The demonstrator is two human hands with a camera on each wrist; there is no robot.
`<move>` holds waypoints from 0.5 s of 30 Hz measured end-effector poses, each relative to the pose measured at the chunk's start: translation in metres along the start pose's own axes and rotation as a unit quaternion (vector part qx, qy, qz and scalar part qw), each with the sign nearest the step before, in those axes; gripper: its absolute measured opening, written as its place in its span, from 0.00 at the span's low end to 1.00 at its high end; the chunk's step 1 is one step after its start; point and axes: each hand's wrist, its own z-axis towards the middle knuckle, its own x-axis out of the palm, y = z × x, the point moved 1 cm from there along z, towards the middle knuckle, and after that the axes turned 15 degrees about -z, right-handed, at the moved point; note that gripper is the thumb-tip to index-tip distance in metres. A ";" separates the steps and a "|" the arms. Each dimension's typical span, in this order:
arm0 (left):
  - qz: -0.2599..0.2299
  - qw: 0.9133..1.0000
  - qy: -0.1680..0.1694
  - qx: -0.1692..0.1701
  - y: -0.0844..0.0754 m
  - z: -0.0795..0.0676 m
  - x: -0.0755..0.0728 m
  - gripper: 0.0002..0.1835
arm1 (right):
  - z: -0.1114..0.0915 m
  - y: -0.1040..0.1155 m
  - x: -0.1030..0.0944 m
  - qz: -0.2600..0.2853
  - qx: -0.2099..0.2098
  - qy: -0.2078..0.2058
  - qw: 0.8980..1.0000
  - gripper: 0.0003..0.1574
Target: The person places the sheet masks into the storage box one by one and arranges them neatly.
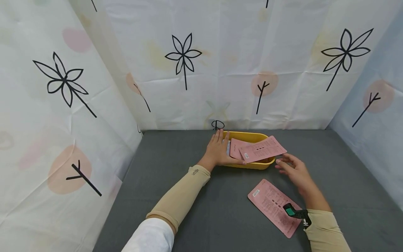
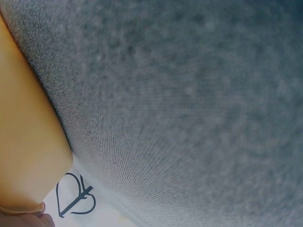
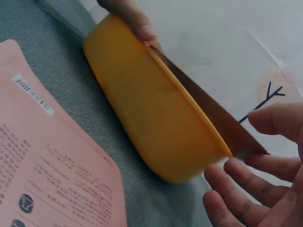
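A yellow plastic basket [image 1: 266, 166] stands near the back of the grey table. My left hand [image 1: 216, 152] rests over its left end, fingers fairly straight toward the back rim and thumb along the front rim. Inside lies a flat pink printed packet [image 1: 235, 148]. Another pink packet [image 1: 262, 148] leans across it, its right corner past the rim. My right hand [image 1: 292, 171] is at that corner; in the right wrist view its fingers touch the brown-looking packet edge and basket rim, with the thumb apart. The left wrist view shows mostly grey cloth.
A further pink packet [image 1: 270, 204] with a barcode lies flat on the grey table [image 1: 176, 150], in front of the basket and beside my right wrist. Patterned white cloth [image 1: 233, 63] hangs behind the table and at both sides.
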 end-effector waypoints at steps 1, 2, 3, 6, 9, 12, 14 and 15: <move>-0.002 1.000 0.000 0.001 0.000 0.000 0.000 0.80 | 0.000 0.001 0.001 -0.005 -0.002 0.005 1.000 0.48; -0.004 1.000 -0.001 0.002 0.000 0.000 0.001 0.80 | 0.000 0.002 0.002 -0.006 -0.004 0.005 1.000 0.47; -0.007 1.000 -0.002 0.002 0.000 0.000 0.001 0.80 | 0.000 0.002 0.003 -0.006 -0.005 0.004 1.000 0.48; -0.010 1.000 -0.005 0.006 0.000 -0.001 0.001 0.81 | -0.001 0.004 0.003 0.000 -0.003 -0.009 1.000 0.50; -0.010 1.000 -0.008 0.005 0.001 -0.001 0.001 0.81 | 0.000 0.006 0.004 0.000 -0.001 -0.017 1.000 0.52; -0.014 1.000 -0.009 0.004 0.001 -0.002 0.001 0.80 | -0.001 0.006 0.004 -0.010 -0.003 -0.014 1.000 0.48; -0.017 1.000 -0.007 0.002 0.001 -0.002 0.000 0.80 | 0.000 0.006 0.005 -0.021 -0.008 -0.005 1.000 0.42; -0.018 1.000 -0.006 0.002 0.001 -0.002 0.000 0.80 | 0.000 0.005 0.005 -0.028 -0.011 0.001 1.000 0.39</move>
